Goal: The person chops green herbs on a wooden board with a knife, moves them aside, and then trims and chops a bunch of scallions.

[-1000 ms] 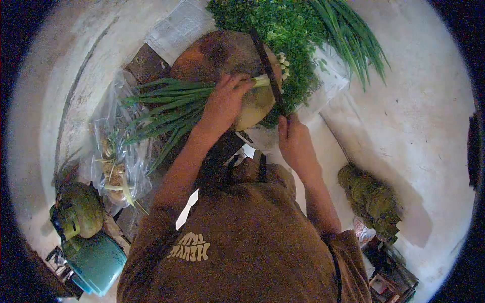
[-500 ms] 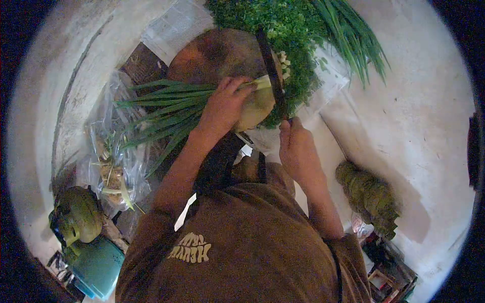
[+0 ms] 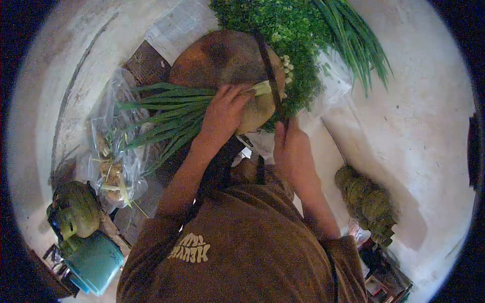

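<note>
A bunch of green onions [image 3: 174, 108] lies across a round wooden chopping block [image 3: 212, 55], its pale ends pointing right. My left hand [image 3: 226, 112] is closed over the stalks near those ends. In my right hand [image 3: 293, 146] is the handle of a long dark knife [image 3: 269, 63]; the blade stands crosswise against the pale ends at the block's right side. Small white cut pieces [image 3: 288, 69] sit just right of the blade. Beyond them spreads a big heap of chopped greens [image 3: 288, 30].
Whole green onions [image 3: 356, 45] lie at the upper right on the pale floor. Left are a clear plastic bag [image 3: 118, 151] with scraps, a green-brown rounded object [image 3: 78, 209] and a teal container [image 3: 96, 262]. A lumpy brownish object [image 3: 366, 202] stands at right.
The right hand has shifted slightly left, with the knife still across the pale ends. The left hand keeps its hold on the green onions. The whole view has moved a little.
</note>
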Demonstrator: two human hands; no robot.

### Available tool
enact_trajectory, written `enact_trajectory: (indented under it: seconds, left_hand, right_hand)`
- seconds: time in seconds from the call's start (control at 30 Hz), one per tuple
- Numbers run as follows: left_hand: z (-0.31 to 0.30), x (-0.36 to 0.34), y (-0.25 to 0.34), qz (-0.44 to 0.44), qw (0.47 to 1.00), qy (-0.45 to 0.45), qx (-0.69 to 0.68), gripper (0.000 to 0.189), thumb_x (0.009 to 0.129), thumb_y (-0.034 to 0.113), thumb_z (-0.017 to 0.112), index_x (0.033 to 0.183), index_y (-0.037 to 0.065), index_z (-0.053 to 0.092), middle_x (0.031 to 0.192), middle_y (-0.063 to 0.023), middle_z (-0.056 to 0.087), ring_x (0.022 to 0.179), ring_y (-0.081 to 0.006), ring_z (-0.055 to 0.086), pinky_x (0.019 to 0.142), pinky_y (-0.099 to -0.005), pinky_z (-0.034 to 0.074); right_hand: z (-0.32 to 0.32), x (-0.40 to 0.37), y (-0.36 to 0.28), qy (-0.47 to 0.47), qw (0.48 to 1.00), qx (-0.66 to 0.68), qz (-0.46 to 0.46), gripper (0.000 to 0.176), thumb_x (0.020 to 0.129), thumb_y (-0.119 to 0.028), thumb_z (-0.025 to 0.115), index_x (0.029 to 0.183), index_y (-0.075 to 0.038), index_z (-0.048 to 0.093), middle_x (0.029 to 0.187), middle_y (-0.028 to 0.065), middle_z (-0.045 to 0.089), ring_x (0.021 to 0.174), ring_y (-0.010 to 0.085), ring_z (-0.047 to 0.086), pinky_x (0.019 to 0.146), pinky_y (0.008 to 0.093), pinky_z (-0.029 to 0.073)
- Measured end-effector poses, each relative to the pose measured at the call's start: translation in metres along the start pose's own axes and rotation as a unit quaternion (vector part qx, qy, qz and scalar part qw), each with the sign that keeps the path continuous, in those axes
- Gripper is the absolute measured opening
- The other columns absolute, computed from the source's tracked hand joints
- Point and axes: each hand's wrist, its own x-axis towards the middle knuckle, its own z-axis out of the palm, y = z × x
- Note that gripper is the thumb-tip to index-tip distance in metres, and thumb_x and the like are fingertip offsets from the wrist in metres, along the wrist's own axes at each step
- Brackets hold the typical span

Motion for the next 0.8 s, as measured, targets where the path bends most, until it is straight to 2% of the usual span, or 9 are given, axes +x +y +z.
enact_trajectory:
  seconds: [0.07,0.37,0.57,0.67,0.8]
  left_hand:
    - [-0.003,-0.003,0.004,-0.009,1.0,-0.004,-0.013,0.042,0.072,0.001,0.056,0.113,0.007,0.062,0.125,-0.0078,0.057,0.107,-0.0315,0.055,0.098,-0.041,0.046]
    - [-0.001,-0.002,-0.001,0.003,1.0,-0.005,0.01,0.044,0.072,0.001,0.057,0.115,0.007,0.062,0.124,-0.0072,0.058,0.109,-0.0305,0.055,0.097,-0.0404,0.047]
    - [-0.002,-0.001,-0.002,-0.01,1.0,-0.023,-0.013,0.043,0.075,0.001,0.055,0.116,0.009,0.062,0.124,-0.0077,0.059,0.111,-0.0304,0.056,0.1,-0.0405,0.046]
    - [-0.003,-0.001,-0.007,0.026,0.999,-0.013,-0.015,0.042,0.076,0.001,0.055,0.116,0.009,0.062,0.124,-0.0082,0.059,0.112,-0.0305,0.056,0.1,-0.0403,0.047]
    - [0.0,-0.004,-0.006,0.015,0.999,-0.025,-0.029,0.041,0.075,0.001,0.056,0.115,0.009,0.063,0.124,-0.009,0.059,0.114,-0.0309,0.055,0.101,-0.0409,0.046]
  right_hand:
    - [0.003,-0.003,0.005,0.021,0.998,0.022,-0.049,0.026,0.098,-0.018,0.049,0.097,0.008,0.047,0.072,0.0314,0.06,0.07,0.0502,0.06,0.062,0.057,0.048]
    - [-0.002,0.0,0.002,0.028,0.998,-0.016,-0.053,0.026,0.098,-0.019,0.049,0.092,0.006,0.046,0.066,0.0306,0.058,0.061,0.0497,0.059,0.052,0.0569,0.046]
    - [0.001,-0.005,0.005,0.043,0.996,-0.022,-0.074,0.027,0.099,-0.019,0.047,0.092,0.007,0.045,0.066,0.0312,0.058,0.062,0.0501,0.059,0.053,0.0575,0.046]
    - [-0.004,-0.009,-0.008,0.006,1.0,-0.001,-0.026,0.026,0.099,-0.018,0.047,0.092,0.007,0.045,0.066,0.0311,0.058,0.063,0.0507,0.059,0.054,0.0577,0.046]
    - [-0.004,-0.011,-0.009,-0.005,1.0,0.005,0.008,0.022,0.1,-0.015,0.045,0.1,0.007,0.047,0.071,0.0342,0.058,0.072,0.0541,0.056,0.061,0.0593,0.042]
